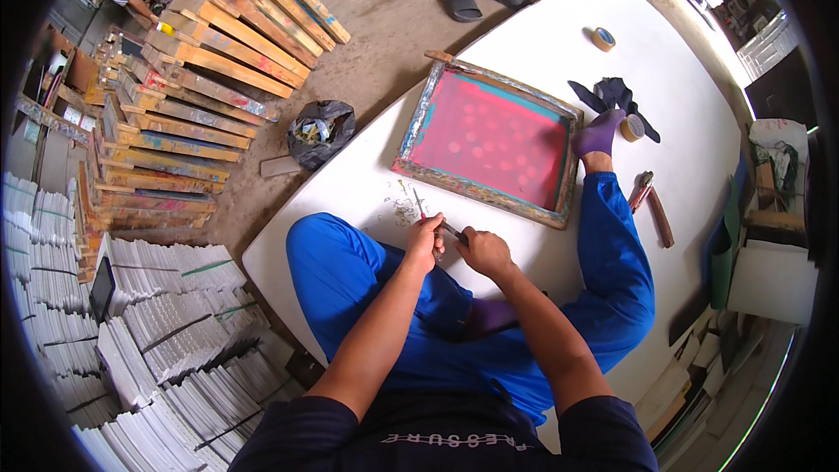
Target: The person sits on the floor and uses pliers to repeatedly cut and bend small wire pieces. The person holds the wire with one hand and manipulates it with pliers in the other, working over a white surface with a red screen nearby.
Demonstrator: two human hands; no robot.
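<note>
We've got both hands closed on a small tool (449, 229): left hand (426, 243) gripping its left end, right hand (486, 252) pinching the right, just near of the pink printing screen (488, 142) on the white table (559, 44).

Bright, even daylight fills the scene, strongest on the white worktop (664, 61) at far right, which glares slightly. Shadows are soft and short. Fisheye distortion bends straight edges near the rim, and black vignette corners frame a sharp centre.
</note>
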